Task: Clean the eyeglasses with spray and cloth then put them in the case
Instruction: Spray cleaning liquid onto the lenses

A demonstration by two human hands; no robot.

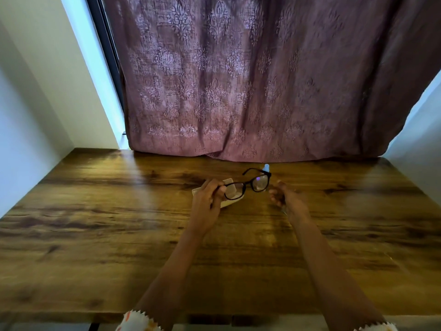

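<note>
My left hand point(210, 197) pinches the left end of a pair of black-framed eyeglasses point(253, 185) and holds them up above the table. Under the glasses and partly behind my left hand lies an open pale case point(228, 203). A small spray bottle with a light blue cap point(266, 167) stands just behind the glasses' right lens. My right hand point(282, 195) hovers to the right of the glasses with fingers loosely curled and nothing in it. I see no cloth.
The wooden table point(119, 235) stretches wide on both sides. A mauve patterned curtain point(250, 80) hangs behind its far edge. White walls point(35, 103) close in at left and right.
</note>
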